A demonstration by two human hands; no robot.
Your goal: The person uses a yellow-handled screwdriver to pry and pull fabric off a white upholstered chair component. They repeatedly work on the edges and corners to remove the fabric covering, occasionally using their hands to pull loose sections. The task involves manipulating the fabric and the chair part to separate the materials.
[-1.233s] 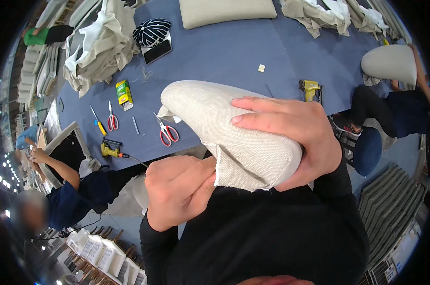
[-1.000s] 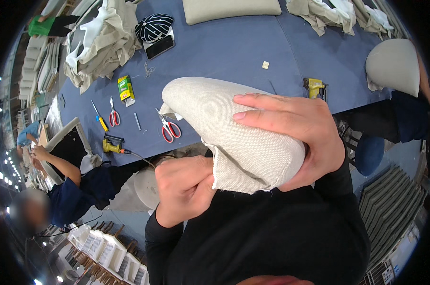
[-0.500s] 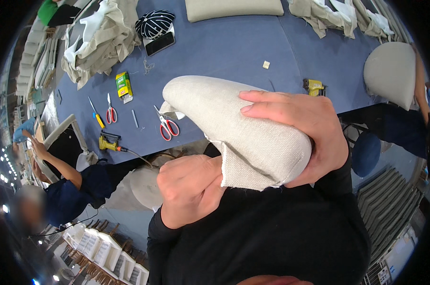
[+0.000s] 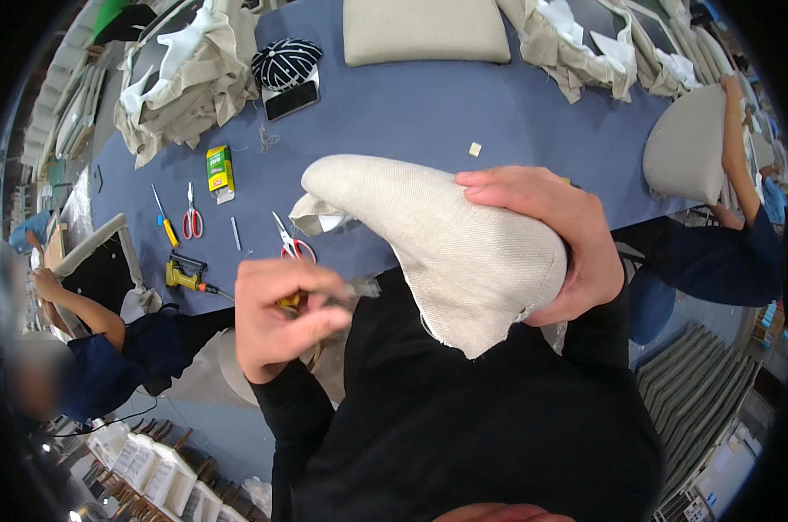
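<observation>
Cupping the fabric-covered cushion [image 4: 446, 244], the right hand [image 4: 559, 248] grips it; left hand [image 4: 281, 317] clenches a small tool [image 4: 359, 289].

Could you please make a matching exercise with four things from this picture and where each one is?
Things:
1. fabric-covered cushion
2. red-handled scissors
3. striped cap
4. small tool

Places:
A. in the left hand
B. on the blue table, beside a yellow-handled screwdriver
C. under the right hand
D. at the table's far side, by a dark phone

Pairs: 1-C, 2-B, 3-D, 4-A
</observation>
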